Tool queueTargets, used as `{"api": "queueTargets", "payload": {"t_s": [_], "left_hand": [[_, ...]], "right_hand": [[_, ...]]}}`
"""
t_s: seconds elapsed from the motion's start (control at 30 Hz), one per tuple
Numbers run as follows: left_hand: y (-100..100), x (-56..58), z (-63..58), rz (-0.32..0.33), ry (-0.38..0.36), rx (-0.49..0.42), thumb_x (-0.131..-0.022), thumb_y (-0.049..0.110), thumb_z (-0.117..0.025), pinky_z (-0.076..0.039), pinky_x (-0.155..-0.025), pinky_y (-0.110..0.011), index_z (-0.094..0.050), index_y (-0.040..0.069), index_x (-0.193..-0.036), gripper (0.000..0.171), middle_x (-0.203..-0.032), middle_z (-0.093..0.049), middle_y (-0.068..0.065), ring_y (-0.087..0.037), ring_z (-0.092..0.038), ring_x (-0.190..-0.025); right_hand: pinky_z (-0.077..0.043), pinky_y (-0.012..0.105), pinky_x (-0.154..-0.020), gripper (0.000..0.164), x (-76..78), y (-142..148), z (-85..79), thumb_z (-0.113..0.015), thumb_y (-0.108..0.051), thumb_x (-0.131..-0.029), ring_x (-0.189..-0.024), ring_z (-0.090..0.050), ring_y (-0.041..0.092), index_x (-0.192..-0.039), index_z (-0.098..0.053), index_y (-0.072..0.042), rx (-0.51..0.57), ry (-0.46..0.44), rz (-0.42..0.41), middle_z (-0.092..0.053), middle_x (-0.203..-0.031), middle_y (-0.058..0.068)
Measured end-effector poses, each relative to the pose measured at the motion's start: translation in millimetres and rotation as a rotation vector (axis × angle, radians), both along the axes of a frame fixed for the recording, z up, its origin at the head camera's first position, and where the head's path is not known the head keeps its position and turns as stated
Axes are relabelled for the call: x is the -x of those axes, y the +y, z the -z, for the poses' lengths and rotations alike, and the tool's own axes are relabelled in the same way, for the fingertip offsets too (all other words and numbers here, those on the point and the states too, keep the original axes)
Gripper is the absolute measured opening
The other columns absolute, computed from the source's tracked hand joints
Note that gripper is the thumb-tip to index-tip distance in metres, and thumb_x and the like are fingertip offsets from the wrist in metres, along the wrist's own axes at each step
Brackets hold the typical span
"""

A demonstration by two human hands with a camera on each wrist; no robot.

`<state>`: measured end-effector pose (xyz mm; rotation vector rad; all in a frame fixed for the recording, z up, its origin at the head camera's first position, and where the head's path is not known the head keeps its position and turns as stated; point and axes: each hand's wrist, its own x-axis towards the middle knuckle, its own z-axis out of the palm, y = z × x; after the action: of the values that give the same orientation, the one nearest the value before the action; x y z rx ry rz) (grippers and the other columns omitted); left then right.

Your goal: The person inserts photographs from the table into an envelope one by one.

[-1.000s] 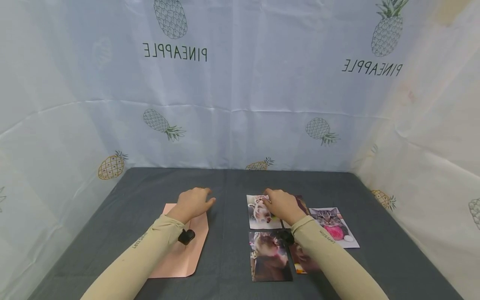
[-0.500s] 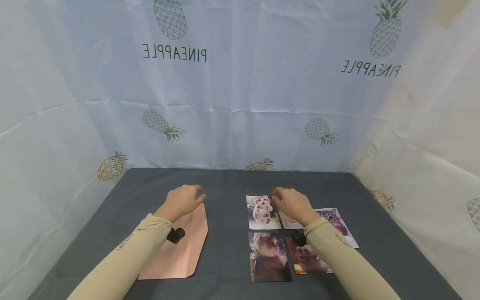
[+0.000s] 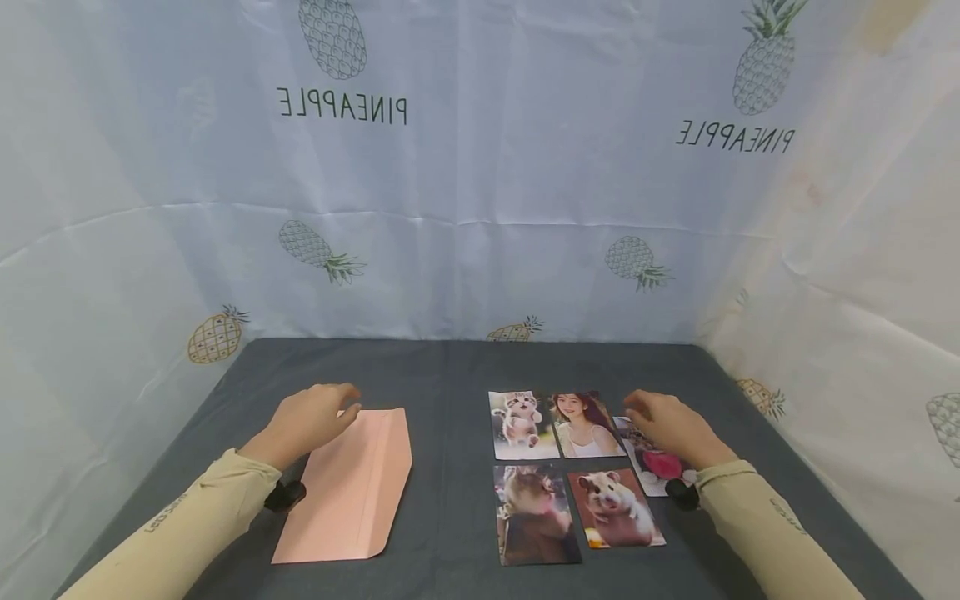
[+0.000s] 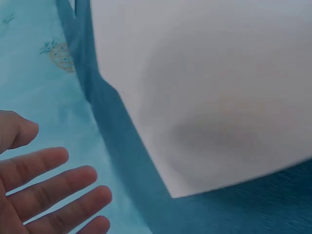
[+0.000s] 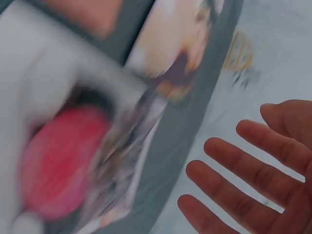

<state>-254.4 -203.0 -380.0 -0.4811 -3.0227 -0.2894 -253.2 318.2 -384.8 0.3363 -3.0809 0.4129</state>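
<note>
Head | left hand [image 3: 306,423], right hand [image 3: 675,425] wider apart | portrait photo [image 3: 587,433] uncovered | fingers [image 5: 253,168] spread

Pink envelope [image 3: 345,483] flat at left, slightly skewed, clipped corners on its right edge. Well right, face up: kitten photo [image 3: 519,423], portrait photo [image 3: 587,429] far row; dark animal photo [image 3: 536,517], hamster photo [image 3: 615,508] near row; pink-ball photo [image 3: 658,467] outermost, angled, partly covered.

1. "PINEAPPLE", mirror-reversed, on the backdrop cloth [image 3: 480,125], below the upper-left pineapple drawing [image 3: 333,40].
2. The same reversed word below the upper-right pineapple drawing [image 3: 763,67].
3. Left sleeve [image 3: 180,525], right sleeve [image 3: 772,525]: small lettering, not surely legible.
</note>
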Motion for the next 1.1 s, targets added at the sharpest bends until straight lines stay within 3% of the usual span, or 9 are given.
{"api": "queueTargets", "payload": {"t_s": [0.2, 0.37, 0.6, 0.77, 0.9, 1.1], "left_hand": [[-13.3, -14.4, 8.3, -0.006, -0.021, -0.015, -0.094, 0.023, -0.059, -0.054, -0.071, -0.047, -0.063, 0.005, -0.123, 0.034, -0.116, -0.068, -0.015, -0.033, -0.067, -0.100], [-22.1, -22.5, 15.5, 0.014, -0.091, -0.022, -0.094, 0.021, -0.060, -0.053, -0.078, -0.051, -0.060, 0.003, -0.126, 0.037, -0.121, -0.064, -0.019, -0.037, -0.064, -0.106], [-30.6, -30.8, 31.7, 0.218, -0.081, 0.006, -0.087, 0.028, -0.070, -0.045, -0.095, -0.055, -0.056, -0.002, -0.127, 0.052, -0.130, -0.054, -0.027, -0.046, -0.051, -0.122], [-34.6, -36.9, 35.3, 0.258, -0.229, -0.058, -0.081, 0.040, -0.075, -0.036, -0.102, -0.061, -0.051, -0.001, -0.135, 0.072, -0.145, -0.038, -0.031, -0.049, -0.037, -0.133], [-35.7, -39.0, 34.8, 0.240, -0.356, -0.106, -0.077, 0.045, -0.077, -0.033, -0.104, -0.061, -0.045, 0.002, -0.142, 0.084, -0.153, -0.028, -0.027, -0.046, -0.028, -0.140], [-37.1, -39.8, 34.5, 0.259, -0.418, -0.135, -0.075, 0.048, -0.078, -0.032, -0.103, -0.064, -0.040, 0.002, -0.145, 0.092, -0.155, -0.023, -0.027, -0.048, -0.024, -0.141]], "right_hand": [[-0.053, 0.052, -0.073, 0.027, -9.0, 35.7, 10.2, -0.059, -0.014, -0.092, -0.090, -0.066, 0.033, -0.114, -0.064, 0.001, -0.018, -0.005, 0.028, -0.068, -0.101, 0.019], [-0.050, 0.058, -0.080, 0.025, -13.3, 52.2, 20.9, -0.061, -0.014, -0.091, -0.097, -0.064, 0.041, -0.111, -0.065, 0.001, -0.034, 0.000, 0.019, -0.067, -0.103, 0.021], [-0.044, 0.063, -0.088, 0.045, -17.4, 58.7, 26.1, -0.070, -0.020, -0.085, -0.109, -0.056, 0.049, -0.122, -0.059, 0.004, -0.050, -0.050, -0.021, -0.058, -0.116, 0.031], [-0.040, 0.066, -0.092, 0.063, -17.8, 60.4, 30.6, -0.077, -0.027, -0.079, -0.117, -0.047, 0.056, -0.127, -0.054, 0.006, -0.004, -0.105, -0.058, -0.049, -0.125, 0.039], [-0.037, 0.069, -0.092, 0.071, -18.6, 59.1, 31.2, -0.079, -0.032, -0.076, -0.120, -0.042, 0.060, -0.130, -0.053, 0.005, 0.020, -0.148, -0.076, -0.045, -0.129, 0.041], [-0.035, 0.072, -0.091, 0.073, -17.1, 58.2, 33.3, -0.079, -0.037, -0.076, -0.120, -0.039, 0.063, -0.132, -0.053, 0.004, -0.019, -0.197, -0.053, -0.041, -0.132, 0.042]]}}
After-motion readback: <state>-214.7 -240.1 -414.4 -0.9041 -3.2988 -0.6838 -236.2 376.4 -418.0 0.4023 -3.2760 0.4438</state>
